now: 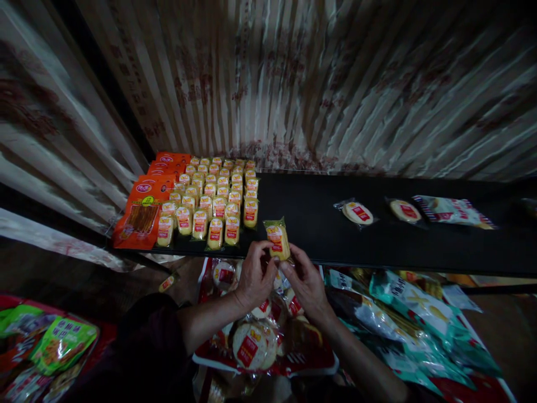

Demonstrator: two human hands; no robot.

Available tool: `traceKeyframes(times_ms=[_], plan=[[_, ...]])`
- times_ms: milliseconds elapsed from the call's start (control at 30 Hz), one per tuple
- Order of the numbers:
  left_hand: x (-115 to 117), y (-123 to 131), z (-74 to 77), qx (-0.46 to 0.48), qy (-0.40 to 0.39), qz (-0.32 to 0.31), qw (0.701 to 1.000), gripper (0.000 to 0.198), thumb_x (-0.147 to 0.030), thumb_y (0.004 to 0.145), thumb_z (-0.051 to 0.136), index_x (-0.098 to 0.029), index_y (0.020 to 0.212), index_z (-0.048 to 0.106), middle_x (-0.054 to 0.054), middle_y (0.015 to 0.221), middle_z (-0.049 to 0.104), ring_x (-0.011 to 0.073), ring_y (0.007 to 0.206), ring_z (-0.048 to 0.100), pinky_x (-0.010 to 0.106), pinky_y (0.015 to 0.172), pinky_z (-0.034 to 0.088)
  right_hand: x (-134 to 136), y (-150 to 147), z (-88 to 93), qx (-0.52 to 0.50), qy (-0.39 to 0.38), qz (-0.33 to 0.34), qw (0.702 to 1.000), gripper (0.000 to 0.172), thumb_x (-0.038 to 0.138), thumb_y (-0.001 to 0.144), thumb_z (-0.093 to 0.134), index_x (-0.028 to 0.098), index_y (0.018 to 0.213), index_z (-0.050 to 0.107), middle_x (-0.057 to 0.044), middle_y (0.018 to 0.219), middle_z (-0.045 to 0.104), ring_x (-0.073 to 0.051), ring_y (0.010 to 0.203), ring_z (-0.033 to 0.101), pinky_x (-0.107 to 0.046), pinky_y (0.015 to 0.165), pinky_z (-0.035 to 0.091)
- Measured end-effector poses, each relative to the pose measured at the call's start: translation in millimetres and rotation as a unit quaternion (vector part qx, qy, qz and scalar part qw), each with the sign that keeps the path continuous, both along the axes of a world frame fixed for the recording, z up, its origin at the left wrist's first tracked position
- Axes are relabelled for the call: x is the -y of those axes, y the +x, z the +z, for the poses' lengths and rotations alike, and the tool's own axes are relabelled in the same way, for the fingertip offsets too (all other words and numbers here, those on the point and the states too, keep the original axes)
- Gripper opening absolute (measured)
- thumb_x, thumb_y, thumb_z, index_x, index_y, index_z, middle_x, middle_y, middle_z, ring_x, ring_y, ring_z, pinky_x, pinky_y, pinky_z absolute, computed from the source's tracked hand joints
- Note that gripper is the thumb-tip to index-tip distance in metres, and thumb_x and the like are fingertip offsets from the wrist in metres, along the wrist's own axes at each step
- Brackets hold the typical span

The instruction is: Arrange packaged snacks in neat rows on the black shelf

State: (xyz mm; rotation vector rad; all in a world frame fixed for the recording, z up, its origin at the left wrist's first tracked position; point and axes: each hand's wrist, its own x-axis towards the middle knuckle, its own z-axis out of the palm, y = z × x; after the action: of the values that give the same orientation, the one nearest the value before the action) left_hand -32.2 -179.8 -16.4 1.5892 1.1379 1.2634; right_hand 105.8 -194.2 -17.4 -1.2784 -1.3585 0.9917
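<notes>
Holding yellow pkt [277,238] w/ red label [277,247], L fingers [259,254] & R fingers [299,259] pinch edges.

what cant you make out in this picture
All in the head view:
Held packet: back, turned away from the camera.
Round packets below: some partly covered by the left hand and right hand.
Dark item on the shelf: cut off by the right edge.
Rowed packets: fine print, too small to read.

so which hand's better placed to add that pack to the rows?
Probably the left hand: it and the right hand hold the wrapped snack pack, but left sits nearer the matching rows.
</notes>
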Motion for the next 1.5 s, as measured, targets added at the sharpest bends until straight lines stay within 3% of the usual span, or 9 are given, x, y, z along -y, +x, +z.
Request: traceKeyframes(times_ms=[167,367,567,767,1200,1500], plan=[[-5.8,-9.0,2.6,-0.031,0.047,0.026,0.998,0.021,-0.021,0.088,0.050,-0.020,0.108,0.051,0.007,0.104,0.054,0.0172,0.091,0.053,0.031,0.080,0.046,-10.6,-7.4,-1.1,0.017,0.006,-0.021,1.000,0.034,0.041,0.084,0.060,0.023,0.112,0.059,-0.007,0.110,0.066,-0.022,0.099,0.064,-0.040,0.091,0.052],[-14.7,-20.7,4.0,-0.050,0.063,0.052,0.995,0.024,-0.015,0.087,0.048,-0.021,0.109,0.055,0.008,0.106,0.055,0.0199,0.102,0.053,0.036,0.088,0.047,-24.3,-24.8,0.7,-0.040,-0.002,0.000,0.999,0.040,0.039,0.084,0.059,0.024,0.121,0.051,-0.007,0.111,0.067,-0.021,0.100,0.065,-0.037,0.086,0.055],[-22.0,-27.2,2.5,-0.094,0.074,0.076,0.990,0.035,-0.008,0.085,0.042,-0.019,0.116,0.054,0.009,0.116,0.052,0.0192,0.112,0.051,0.038,0.097,0.046,-42.6,-35.4,0.8,0.019,0.013,-0.023,0.999,0.035,0.038,0.084,0.058,0.020,0.114,0.057,-0.008,0.107,0.068,-0.022,0.097,0.066,-0.038,0.087,0.054],[-23.8,-28.9,-2.0,-0.131,0.080,0.078,0.985,0.043,-0.006,0.084,0.039,-0.018,0.124,0.050,0.010,0.125,0.050,0.0191,0.119,0.049,0.040,0.103,0.044,-55.1,-39.4,-4.8,0.016,0.021,-0.031,0.999,0.034,0.037,0.082,0.058,0.020,0.112,0.057,-0.009,0.109,0.068,-0.022,0.097,0.066,-0.039,0.089,0.053],[-21.7,-27.6,-4.7,-0.148,0.049,0.062,0.986,0.056,-0.004,0.080,0.040,-0.017,0.134,0.040,0.013,0.141,0.038,0.0213,0.125,0.047,0.038,0.102,0.047,-70.3,-42.3,-9.0,0.063,0.033,-0.014,0.997,0.034,0.035,0.083,0.056,0.018,0.112,0.056,-0.011,0.108,0.068,-0.022,0.097,0.066,-0.038,0.089,0.053],[-20.4,-25.6,-6.9,-0.170,0.042,0.049,0.983,0.060,-0.005,0.078,0.042,-0.014,0.137,0.036,0.014,0.148,0.030,0.0237,0.137,0.033,0.041,0.111,0.037,-72.8,-41.1,-3.2,0.189,0.039,-0.034,0.981,0.035,0.035,0.083,0.053,0.019,0.114,0.058,-0.010,0.104,0.070,-0.024,0.094,0.067,-0.041,0.086,0.052]])
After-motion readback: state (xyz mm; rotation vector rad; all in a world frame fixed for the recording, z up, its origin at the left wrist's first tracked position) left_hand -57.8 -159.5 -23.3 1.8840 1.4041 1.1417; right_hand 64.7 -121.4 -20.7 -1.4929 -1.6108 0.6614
